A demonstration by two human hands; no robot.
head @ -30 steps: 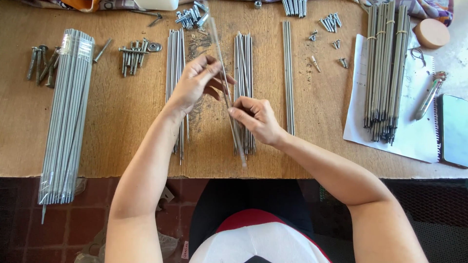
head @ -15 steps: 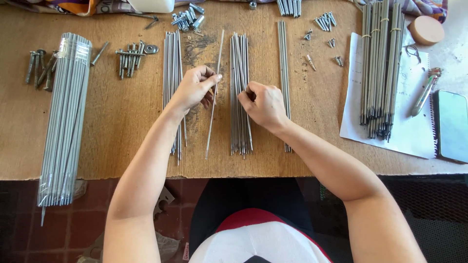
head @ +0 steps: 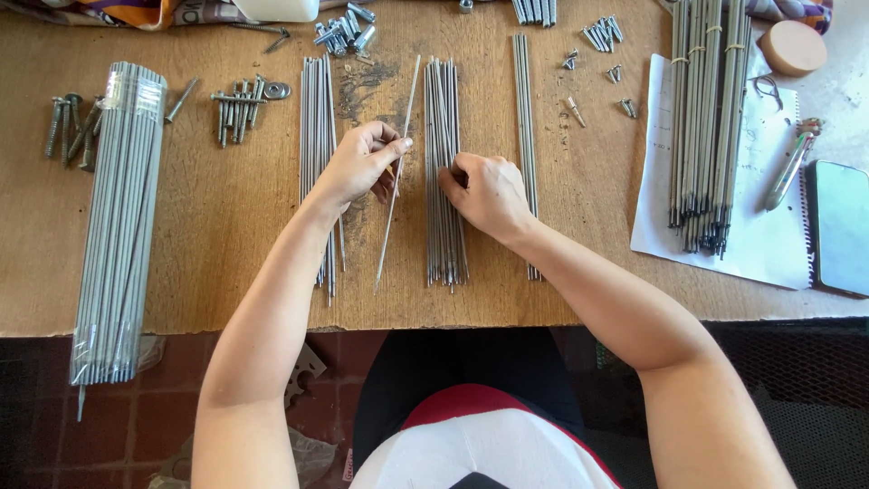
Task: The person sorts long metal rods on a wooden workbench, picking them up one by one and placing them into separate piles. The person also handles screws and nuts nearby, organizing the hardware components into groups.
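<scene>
My left hand (head: 362, 163) pinches a single thin grey rod (head: 387, 226) that lies almost lengthwise on the wooden table (head: 226, 208). To its right my right hand (head: 489, 192) rests on a flat pile of similar rods (head: 445, 235), fingers curled onto them. Another pile of rods (head: 317, 118) lies just left of my left hand, and a narrow pile (head: 523, 109) lies right of my right hand.
A plastic-wrapped rod bundle (head: 118, 217) overhangs the front edge at left. Bolts (head: 243, 104) and nuts (head: 344, 27) lie at the back. At right, tied rod bundles (head: 708, 118) lie on a notebook (head: 769, 244), beside a pen (head: 787, 167), phone (head: 840, 226) and round block (head: 793, 47).
The single rod, held up at a slant between both hands, has come down onto the table. My right hand let go of it and moved onto the middle pile.
</scene>
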